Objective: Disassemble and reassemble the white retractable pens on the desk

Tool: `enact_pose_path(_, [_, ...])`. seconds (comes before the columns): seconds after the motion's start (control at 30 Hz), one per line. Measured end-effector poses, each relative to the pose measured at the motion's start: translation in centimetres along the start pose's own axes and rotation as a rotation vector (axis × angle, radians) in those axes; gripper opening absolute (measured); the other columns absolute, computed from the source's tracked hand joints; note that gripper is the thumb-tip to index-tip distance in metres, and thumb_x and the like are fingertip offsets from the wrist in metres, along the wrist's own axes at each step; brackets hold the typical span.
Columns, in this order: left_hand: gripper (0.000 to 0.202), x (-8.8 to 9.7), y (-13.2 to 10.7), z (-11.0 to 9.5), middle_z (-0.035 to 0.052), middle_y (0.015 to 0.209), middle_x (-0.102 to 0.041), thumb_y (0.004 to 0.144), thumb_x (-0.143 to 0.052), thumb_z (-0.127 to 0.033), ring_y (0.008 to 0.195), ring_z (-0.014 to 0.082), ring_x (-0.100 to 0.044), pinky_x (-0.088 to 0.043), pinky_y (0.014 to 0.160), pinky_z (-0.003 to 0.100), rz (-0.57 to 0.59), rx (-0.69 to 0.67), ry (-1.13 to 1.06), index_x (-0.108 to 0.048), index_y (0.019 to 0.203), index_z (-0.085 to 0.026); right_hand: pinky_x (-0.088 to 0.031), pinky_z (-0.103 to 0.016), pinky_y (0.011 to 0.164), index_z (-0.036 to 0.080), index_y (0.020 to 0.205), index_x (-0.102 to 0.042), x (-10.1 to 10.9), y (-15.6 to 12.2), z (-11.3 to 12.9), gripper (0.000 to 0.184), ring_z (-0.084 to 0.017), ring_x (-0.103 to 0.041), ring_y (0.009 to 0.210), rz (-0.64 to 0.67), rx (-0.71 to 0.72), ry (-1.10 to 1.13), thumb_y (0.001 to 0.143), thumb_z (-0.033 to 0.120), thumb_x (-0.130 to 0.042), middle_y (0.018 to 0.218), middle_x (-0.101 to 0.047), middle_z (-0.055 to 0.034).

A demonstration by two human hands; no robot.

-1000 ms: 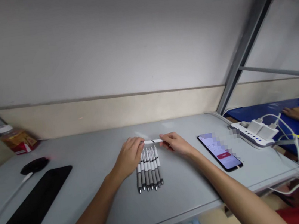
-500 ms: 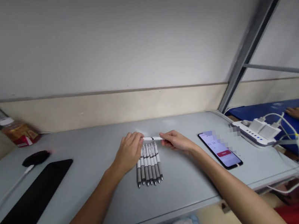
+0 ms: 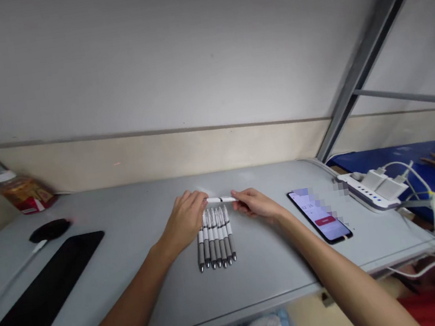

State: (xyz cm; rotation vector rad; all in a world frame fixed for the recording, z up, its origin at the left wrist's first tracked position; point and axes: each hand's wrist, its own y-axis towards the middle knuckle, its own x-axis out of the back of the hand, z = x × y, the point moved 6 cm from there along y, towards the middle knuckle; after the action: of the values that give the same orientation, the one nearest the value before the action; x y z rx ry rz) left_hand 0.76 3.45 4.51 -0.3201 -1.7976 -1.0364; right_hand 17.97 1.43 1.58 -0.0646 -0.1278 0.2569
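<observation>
Pinching a white pen [image 3: 216,200] at both ends, left hand [image 3: 187,216] and right hand [image 3: 258,204] seemingly share one handling step; the next move likely calls for coordination.

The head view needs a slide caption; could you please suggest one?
Two hands hold a white pen between them, beyond seven aligned pens on a grey desk.

On the desk [image 3: 267,271], the row of pens [image 3: 215,235] lies midway, with the phone [image 3: 320,218] to its right and the power strip [image 3: 365,194] farther right. The bottle [image 3: 26,194] sits far left, beyond the cabled device [image 3: 50,230] and the slab [image 3: 49,289].
</observation>
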Motion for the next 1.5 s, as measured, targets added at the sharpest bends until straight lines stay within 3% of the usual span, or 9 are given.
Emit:
enact_pose_path(0.67, [0.026,0.1,-0.2,-0.3,0.0047,0.093,-0.057,0.099,-0.027,-0.025,0.087,0.0191,-0.047,-0.038,0.079,0.034,0.035,-0.046,-0.042,-0.053,0.1,-0.018,-0.016,-0.024,0.043,0.015,0.068,-0.054,-0.2,-0.1,-0.2,0.045,-0.006,-0.025,0.044,0.019,-0.038,0.07,0.086,0.056,-0.049,0.052,-0.035,0.006])
enact_pose_path(0.87, [0.025,0.1,-0.1,-0.4,0.0036,0.084,-0.056,0.098,-0.029,-0.022,0.081,0.0185,-0.047,-0.037,0.075,0.033,0.015,-0.053,-0.017,-0.053,0.09,-0.018,-0.015,-0.024,0.044,0.016,0.067,-0.053,-0.2,0.2,-0.5,0.044,-0.007,-0.025,0.044,0.001,-0.015,0.054,0.085,0.056,-0.05,0.05,-0.036,0.0059])
enact_pose_path(0.97, [0.025,0.4,-0.1,-0.4,0.0028,0.077,-0.055,0.096,-0.031,-0.018,0.077,0.0185,-0.046,-0.036,0.073,0.033,-0.014,-0.051,0.032,-0.051,0.081,-0.019,-0.017,-0.024,0.046,0.017,0.066,-0.05,-0.3,0.2,0.0,0.043,-0.008,-0.024,0.046,0.003,0.08,-0.013,0.088,0.054,-0.047,0.051,-0.034,0.0062])
enact_pose_path(1.1, [0.022,0.5,-0.4,0.1,0.0012,0.067,-0.051,0.087,-0.036,-0.01,0.068,0.0177,-0.046,-0.035,0.067,0.031,-0.053,-0.003,0.028,-0.047,0.071,-0.02,-0.026,-0.024,0.054,0.017,0.068,-0.053,-0.3,-0.7,2.2,0.038,-0.01,-0.034,0.053,-0.121,0.383,-0.391,0.092,0.045,-0.045,0.057,-0.04,0.0038])
enact_pose_path(1.17, [0.02,0.4,-0.5,0.4,0.0005,0.066,-0.051,0.083,-0.037,-0.006,0.066,0.0167,-0.047,-0.035,0.064,0.029,-0.064,0.043,-0.033,-0.047,0.071,-0.02,-0.03,-0.025,0.06,0.016,0.077,-0.059,-0.3,-1.3,3.4,0.031,-0.012,-0.042,0.061,-0.227,0.522,-0.556,0.093,0.038,-0.045,0.066,-0.051,0.0002])
enact_pose_path(1.27, [0.02,0.3,-0.4,0.4,0.0002,0.07,-0.054,0.086,-0.035,-0.01,0.067,0.0159,-0.05,-0.037,0.064,0.027,-0.062,0.085,-0.105,-0.049,0.078,-0.02,-0.036,-0.025,0.067,0.017,0.097,-0.063,-0.3,-1.9,4.2,0.024,-0.014,-0.05,0.072,-0.289,0.627,-0.601,0.094,0.033,-0.045,0.087,-0.062,-0.0056])
enact_pose_path(1.33, [0.02,0.2,-0.3,0.2,0.0006,0.073,-0.056,0.092,-0.033,-0.017,0.069,0.016,-0.051,-0.037,0.065,0.028,-0.039,0.086,-0.103,-0.049,0.08,-0.02,-0.037,-0.024,0.066,0.018,0.103,-0.062,-0.3,-1.7,3.9,0.024,-0.014,-0.051,0.071,-0.285,0.597,-0.589,0.092,0.035,-0.049,0.09,-0.063,-0.0057])
enact_pose_path(1.43, [0.024,0.0,-0.2,-0.2,0.0016,0.077,-0.056,0.096,-0.03,-0.024,0.072,0.0169,-0.052,-0.038,0.068,0.029,0.008,0.063,-0.066,-0.05,0.082,-0.02,-0.035,-0.024,0.061,0.017,0.088,-0.065,-0.2,-1.0,2.9,0.029,-0.012,-0.047,0.06,-0.248,0.451,-0.617,0.094,0.036,-0.044,0.071,-0.06,-0.0015])
enact_pose_path(1.5, [0.027,-0.2,-0.3,-0.3,0.0019,0.077,-0.056,0.097,-0.028,-0.025,0.074,0.0173,-0.051,-0.038,0.069,0.03,0.034,0.049,-0.054,-0.05,0.083,-0.02,-0.035,-0.024,0.062,0.016,0.08,-0.063,-0.2,-0.8,2.6,0.03,-0.012,-0.047,0.06,-0.24,0.418,-0.628,0.095,0.032,-0.041,0.068,-0.059,-0.001])
